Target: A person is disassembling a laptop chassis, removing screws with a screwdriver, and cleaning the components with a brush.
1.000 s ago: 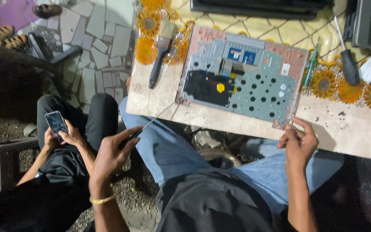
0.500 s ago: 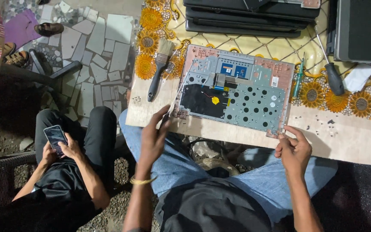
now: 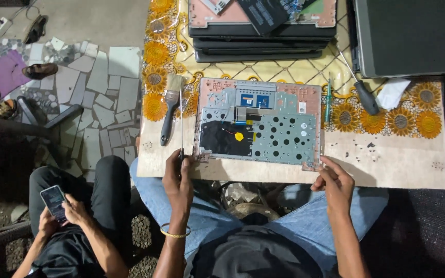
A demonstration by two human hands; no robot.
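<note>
I saw my left hand (image 3: 177,180) clamped on a thin tool (image 3: 182,123) at the chassis's (image 3: 258,126) left edge. My right hand (image 3: 336,183) pinched the chassis's near right corner. The chassis lay flat on the table (image 3: 387,164), a brush (image 3: 170,110) just left of it.

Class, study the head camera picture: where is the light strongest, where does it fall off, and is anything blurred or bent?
Head view: light is strongest on the flowered table cover and the opened laptop base; it falls off to near black at the right edge and lower left. Left hand and right hand look sharp, with no motion blur. Table edges bow slightly, a wide-lens effect.
</note>
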